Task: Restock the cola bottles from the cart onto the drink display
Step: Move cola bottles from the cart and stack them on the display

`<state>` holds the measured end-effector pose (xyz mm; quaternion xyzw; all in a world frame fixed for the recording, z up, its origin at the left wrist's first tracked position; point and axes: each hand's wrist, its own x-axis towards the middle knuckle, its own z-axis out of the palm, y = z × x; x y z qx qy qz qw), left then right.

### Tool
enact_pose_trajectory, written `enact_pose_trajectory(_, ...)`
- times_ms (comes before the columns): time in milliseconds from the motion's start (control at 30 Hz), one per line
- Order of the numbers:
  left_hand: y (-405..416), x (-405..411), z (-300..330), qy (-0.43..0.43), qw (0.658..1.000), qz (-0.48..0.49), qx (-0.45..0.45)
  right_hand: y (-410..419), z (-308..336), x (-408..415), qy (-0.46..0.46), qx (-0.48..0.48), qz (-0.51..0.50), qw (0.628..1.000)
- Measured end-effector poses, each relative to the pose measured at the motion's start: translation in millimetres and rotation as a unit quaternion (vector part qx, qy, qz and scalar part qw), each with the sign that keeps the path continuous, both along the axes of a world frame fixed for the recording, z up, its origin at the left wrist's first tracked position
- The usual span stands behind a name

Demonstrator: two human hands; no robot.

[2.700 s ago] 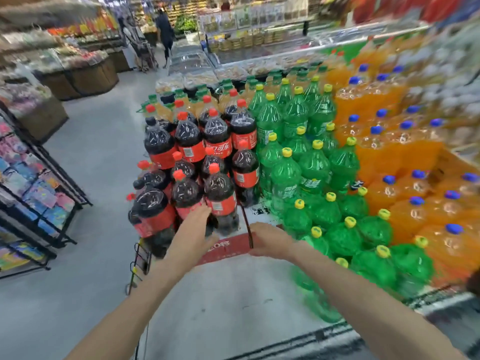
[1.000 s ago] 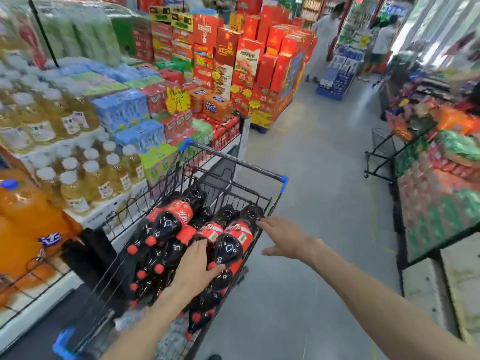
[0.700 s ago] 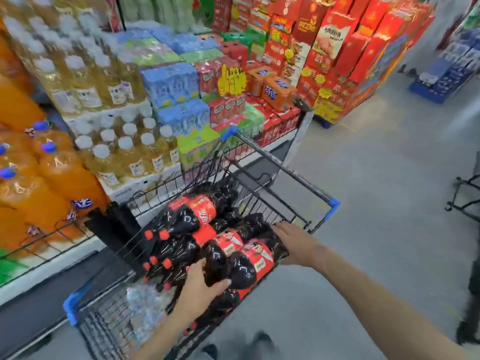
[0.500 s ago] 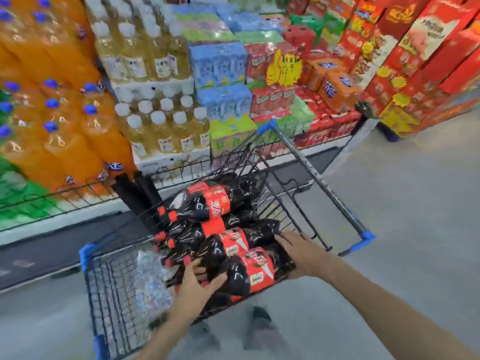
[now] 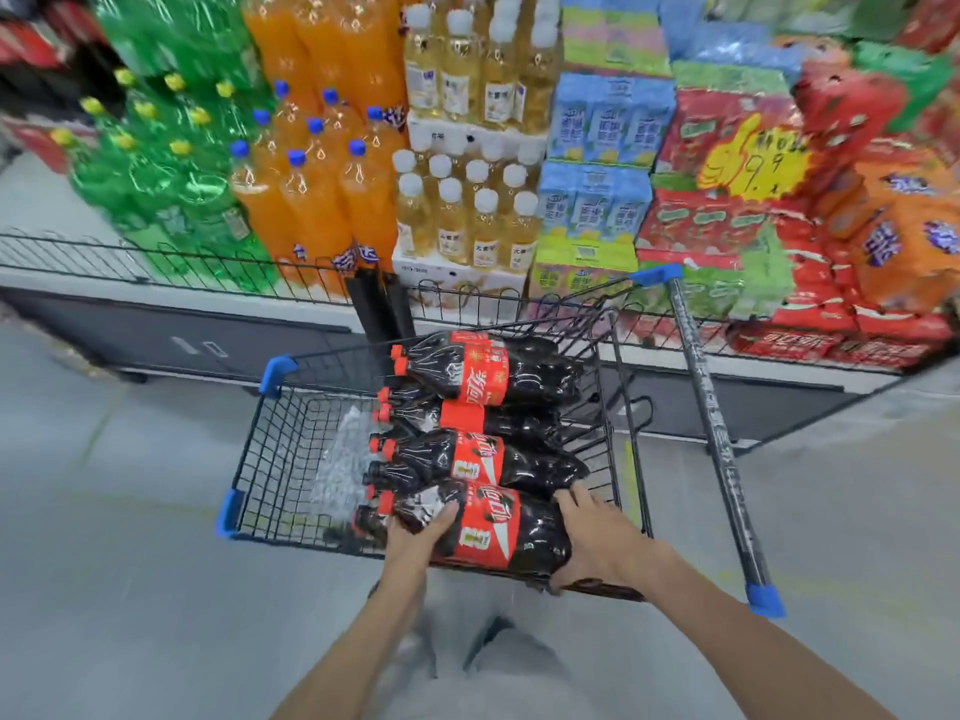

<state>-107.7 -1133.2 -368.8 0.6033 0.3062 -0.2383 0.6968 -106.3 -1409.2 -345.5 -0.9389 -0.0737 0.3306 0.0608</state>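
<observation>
Head: both hands [image 5: 511, 537] grip nearest cola pack [image 5: 488, 530].

Left hand [image 5: 423, 532]: forearm reaching forward, fingers curled over something.
Right hand [image 5: 597, 545]: arm extended, fingers spread, gripping.

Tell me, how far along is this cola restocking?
Done: nothing that this view shows; the cola section of the display is out of sight. In hand: both hands are on the nearest cola pack in the cart, left hand at its neck end, right hand round its base. Left: that pack and the cola bottles behind it all lie in the cart.
</observation>
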Motion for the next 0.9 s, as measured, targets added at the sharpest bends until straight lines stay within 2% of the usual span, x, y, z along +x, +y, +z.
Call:
enact_pose_trajectory(267,-5,-7,26,-0.053,0.997,0.024,-0.050,-1,11,-3,-0.017,0.012,0.017,1.000)
enact_pose_trajectory(500,26,9,46,-0.072,0.996,0.025,-0.039,31,42,8,-0.008,0.056,0.002,0.998)
enact_pose_trajectory(700,103,41,72,-0.118,0.991,0.033,-0.054,109,63,35,-0.030,0.117,-0.029,0.992)
enact_pose_trajectory(900,230,90,99,-0.196,0.979,0.024,-0.054,245,91,85,-0.063,0.115,-0.012,0.991)
